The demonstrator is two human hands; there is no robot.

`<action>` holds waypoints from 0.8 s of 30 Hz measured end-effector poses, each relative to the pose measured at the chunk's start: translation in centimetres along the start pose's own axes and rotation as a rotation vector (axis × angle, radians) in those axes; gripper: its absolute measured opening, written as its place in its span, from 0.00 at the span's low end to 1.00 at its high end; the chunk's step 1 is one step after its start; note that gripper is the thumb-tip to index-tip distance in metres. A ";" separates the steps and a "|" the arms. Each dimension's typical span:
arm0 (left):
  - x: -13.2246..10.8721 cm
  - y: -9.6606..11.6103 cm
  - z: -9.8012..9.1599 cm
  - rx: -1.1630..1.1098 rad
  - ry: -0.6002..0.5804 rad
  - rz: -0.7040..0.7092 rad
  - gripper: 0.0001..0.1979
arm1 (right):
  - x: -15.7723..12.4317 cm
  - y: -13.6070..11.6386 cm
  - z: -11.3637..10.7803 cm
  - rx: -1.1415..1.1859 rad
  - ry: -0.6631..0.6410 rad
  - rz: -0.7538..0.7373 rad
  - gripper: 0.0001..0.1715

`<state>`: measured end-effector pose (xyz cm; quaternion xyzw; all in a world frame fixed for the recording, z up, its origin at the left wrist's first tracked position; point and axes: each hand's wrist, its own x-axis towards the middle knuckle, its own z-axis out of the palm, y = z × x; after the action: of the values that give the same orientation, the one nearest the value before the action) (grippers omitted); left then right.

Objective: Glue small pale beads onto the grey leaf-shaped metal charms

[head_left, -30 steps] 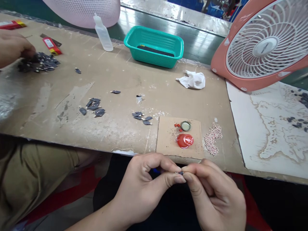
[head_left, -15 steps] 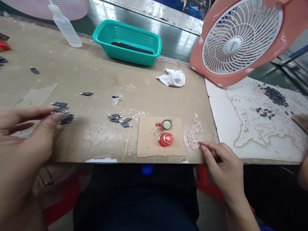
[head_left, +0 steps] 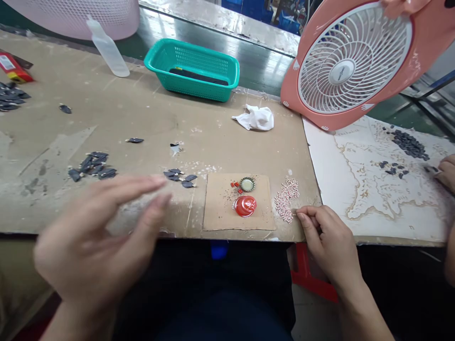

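Note:
My left hand [head_left: 106,232], smeared by motion, hovers over the table's front edge with thumb and forefinger apart; I see nothing between them. Its fingertips are near a small group of dark grey leaf-shaped pieces [head_left: 174,175] with pale tips. A larger pile of such pieces [head_left: 93,166] lies behind that hand. My right hand [head_left: 325,232] is closed in a pinch at the table edge; what its fingertips hold is too small to make out. They are beside a patch of tiny pinkish-white grains [head_left: 286,201]. Left of these, a cardboard square [head_left: 216,203] bears a glossy red disc [head_left: 245,206] and a bottle cap [head_left: 247,184].
At the back stand a green basket [head_left: 199,92], a squeeze bottle [head_left: 108,52] and a pink fan [head_left: 320,113]. A crumpled white cloth [head_left: 258,118] lies before the basket. On the right, another person's hand [head_left: 448,170] is near dark pieces [head_left: 408,144] on a printed sheet [head_left: 330,189].
My left hand has moved right, from the larger pile to near the smaller group, leaving the pile on the table. My right hand has barely moved. The other person's hand has come into view.

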<state>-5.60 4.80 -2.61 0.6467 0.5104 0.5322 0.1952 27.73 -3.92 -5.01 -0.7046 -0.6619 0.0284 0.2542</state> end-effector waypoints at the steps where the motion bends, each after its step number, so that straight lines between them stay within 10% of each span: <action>1: -0.8 1.3 0.8 0.001 -0.027 0.098 0.20 | -0.1 0.0 0.1 -0.004 0.013 0.007 0.11; 5: -2.4 4.6 2.6 -0.091 -0.161 0.179 0.22 | -0.4 -0.1 0.1 0.007 0.016 0.013 0.11; 16: -3.0 5.2 2.1 -0.278 -0.315 -0.046 0.18 | -0.5 -1.9 -0.8 0.128 0.037 0.022 0.07; 24: -3.3 7.3 4.7 -0.849 -0.894 -0.841 0.10 | -3.1 -9.2 -0.3 0.754 0.119 -0.048 0.07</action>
<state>2.16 0.33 -0.05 0.4205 0.3373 0.2503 0.8042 19.01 -7.04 -2.05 -0.5466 -0.6053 0.2230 0.5340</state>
